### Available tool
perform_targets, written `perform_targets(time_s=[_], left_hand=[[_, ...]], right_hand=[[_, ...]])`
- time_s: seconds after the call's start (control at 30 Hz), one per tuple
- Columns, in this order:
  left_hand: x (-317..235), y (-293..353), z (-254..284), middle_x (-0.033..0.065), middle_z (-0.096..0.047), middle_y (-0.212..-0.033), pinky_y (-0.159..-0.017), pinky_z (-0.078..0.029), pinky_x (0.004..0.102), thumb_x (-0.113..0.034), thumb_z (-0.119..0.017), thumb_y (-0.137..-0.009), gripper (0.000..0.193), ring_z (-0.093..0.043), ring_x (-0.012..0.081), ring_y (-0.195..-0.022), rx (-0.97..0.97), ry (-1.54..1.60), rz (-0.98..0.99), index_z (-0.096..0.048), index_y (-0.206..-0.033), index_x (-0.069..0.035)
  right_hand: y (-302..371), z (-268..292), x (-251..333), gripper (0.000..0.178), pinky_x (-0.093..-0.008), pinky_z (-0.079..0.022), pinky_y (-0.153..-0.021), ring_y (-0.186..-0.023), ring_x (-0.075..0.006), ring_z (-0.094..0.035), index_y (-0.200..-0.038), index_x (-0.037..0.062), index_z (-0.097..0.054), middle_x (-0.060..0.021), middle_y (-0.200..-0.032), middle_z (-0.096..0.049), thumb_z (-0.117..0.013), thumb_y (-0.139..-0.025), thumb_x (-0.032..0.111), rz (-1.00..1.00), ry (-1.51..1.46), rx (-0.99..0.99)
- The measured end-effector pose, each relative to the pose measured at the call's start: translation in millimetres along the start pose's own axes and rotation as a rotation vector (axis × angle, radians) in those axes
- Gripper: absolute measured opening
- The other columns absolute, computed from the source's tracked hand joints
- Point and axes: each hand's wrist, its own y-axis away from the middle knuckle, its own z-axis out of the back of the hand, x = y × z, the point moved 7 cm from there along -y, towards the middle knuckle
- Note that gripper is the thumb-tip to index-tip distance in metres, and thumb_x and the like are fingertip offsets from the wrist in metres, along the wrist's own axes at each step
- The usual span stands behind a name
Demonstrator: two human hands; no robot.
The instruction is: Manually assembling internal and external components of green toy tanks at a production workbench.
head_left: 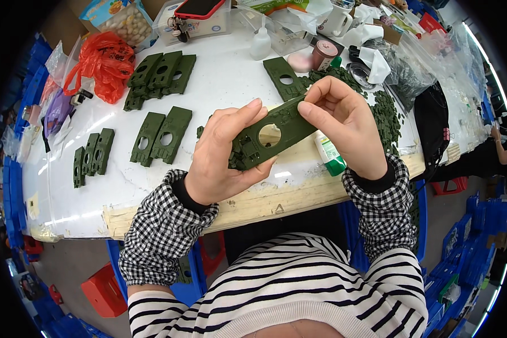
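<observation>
The left hand (219,152) grips a green part (293,127), covering one end; the right hand (352,127) pinches its corner (contact partly hidden).

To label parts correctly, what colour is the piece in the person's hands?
The held piece is dark green; the head view shows it best.

Black-striped cream top (298,276), ribbed neckline (291,311); 2 black-and-white checked oversleeves (158,231), plain black cuffs (188,195)
</observation>
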Motion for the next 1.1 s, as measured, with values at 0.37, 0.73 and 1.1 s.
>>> perform_targets(time_s=[0.37,0.73,1.1], left_hand=[[3,-1,-2,0.0161,-0.064,-0.116,-0.087,-0.05,0.0365,-0.001,-0.082,-0.067,0.085,-0.06,0.0291,-0.1,-0.048,0.114,0.042,-0.041,-0.141,0.0],[23,-4,23,0.0199,-0.063,-0.116,-0.089,-0.054,0.0297,-0.003,-0.08,-0.071,0.081,-0.065,0.0204,-0.101,-0.227,0.12,0.143,-0.038,-0.14,0.005],[31,-4,28,0.0163,-0.056,-0.123,-0.089,-0.051,0.0264,0.001,-0.075,-0.075,0.081,-0.058,0.0168,-0.104,-0.184,0.08,0.176,-0.031,-0.143,0.002]], right_hand=[[-1,2,0,0.016,-0.0187,-0.047,-0.072,-0.079,-0.0049,-0.057,-0.095,0.0,-0.058,-0.0007,-0.087,-0.061,-0.071,-0.087,0.006,-0.009,-0.002,-0.007],[13,12,9,0.016,-0.0247,-0.051,-0.072,-0.079,-0.012,-0.063,-0.095,-0.0014,-0.062,-0.006,-0.087,-0.065,-0.069,-0.09,0.012,0.205,0.394,-0.083],[51,-93,-34,0.01,-0.0308,-0.05,-0.06,-0.073,-0.0188,-0.059,-0.077,0.0029,-0.063,-0.0042,-0.072,-0.055,-0.062,-0.07,0.01,0.571,1.373,0.368]])
